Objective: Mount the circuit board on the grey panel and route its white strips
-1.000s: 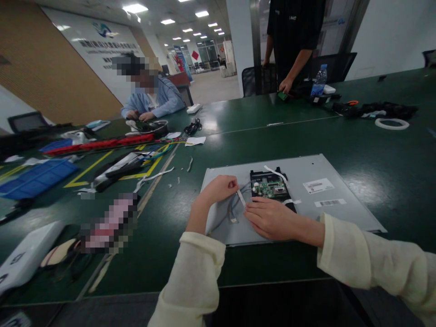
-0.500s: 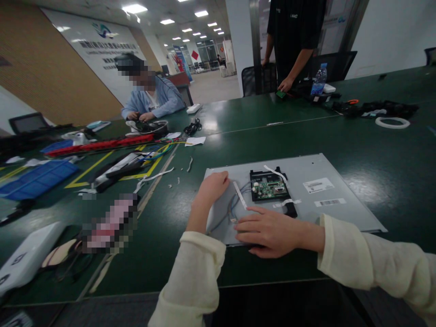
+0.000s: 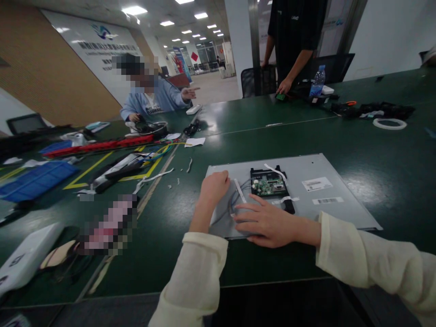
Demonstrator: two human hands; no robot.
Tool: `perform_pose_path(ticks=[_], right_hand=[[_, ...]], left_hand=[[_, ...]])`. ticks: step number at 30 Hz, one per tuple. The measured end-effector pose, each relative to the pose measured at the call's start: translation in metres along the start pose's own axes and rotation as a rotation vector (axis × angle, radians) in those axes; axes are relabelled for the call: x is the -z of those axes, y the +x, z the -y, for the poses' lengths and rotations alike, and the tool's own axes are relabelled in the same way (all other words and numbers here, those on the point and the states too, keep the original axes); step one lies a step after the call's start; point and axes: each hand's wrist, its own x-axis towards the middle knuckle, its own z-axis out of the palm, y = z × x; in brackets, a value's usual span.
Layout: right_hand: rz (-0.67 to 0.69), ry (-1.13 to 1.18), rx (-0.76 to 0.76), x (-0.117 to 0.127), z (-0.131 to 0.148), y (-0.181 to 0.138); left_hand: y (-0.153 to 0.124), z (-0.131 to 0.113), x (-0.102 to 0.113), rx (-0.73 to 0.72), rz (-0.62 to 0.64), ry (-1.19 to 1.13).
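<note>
A flat grey metal panel [image 3: 327, 204] with white labels lies before me on the green table. Mounted on it is a green circuit board [image 3: 270, 184] in a black frame. White tape strips [image 3: 240, 190] hold down grey cables [image 3: 232, 200] to the left of the board. My left hand [image 3: 214, 188] is at the panel's left edge with its fingers curled closed; what they hold, if anything, is hidden. Over the panel's near edge, my right hand [image 3: 267, 222] rests palm down, fingers spread beside the cable ends and holding nothing visible.
On the left stand a blue tray [image 3: 37, 179] and a white box [image 3: 29, 254]. A red strip [image 3: 98, 147] lies farther back. A seated person [image 3: 150, 97] and a standing person [image 3: 296, 41] are across the table, near a water bottle [image 3: 317, 81] and a white ring [image 3: 389, 124].
My right hand has shifted slightly up and away from me over the panel. My left hand stays almost in place. The seated person has raised one hand out to the right.
</note>
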Motion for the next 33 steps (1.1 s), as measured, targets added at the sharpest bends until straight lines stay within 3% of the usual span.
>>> perform_pose_path(ticks=[9, 16, 26, 33], right_hand=[[-0.046, -0.086, -0.173, 0.002, -0.025, 0.0], [-0.112, -0.175, -0.346, 0.003, -0.061, -0.012], [-0.16, -0.333, -0.658, 0.011, -0.127, -0.052], [-0.186, -0.486, -0.976, 0.019, -0.168, -0.095]], left_hand=[[-0.002, -0.006, 0.002, 0.03, -0.043, -0.009], [-0.002, -0.009, 0.005, 0.034, -0.011, -0.005], [-0.003, -0.009, 0.004, -0.015, 0.02, -0.048], [-0.003, -0.011, 0.003, -0.021, 0.037, -0.049]])
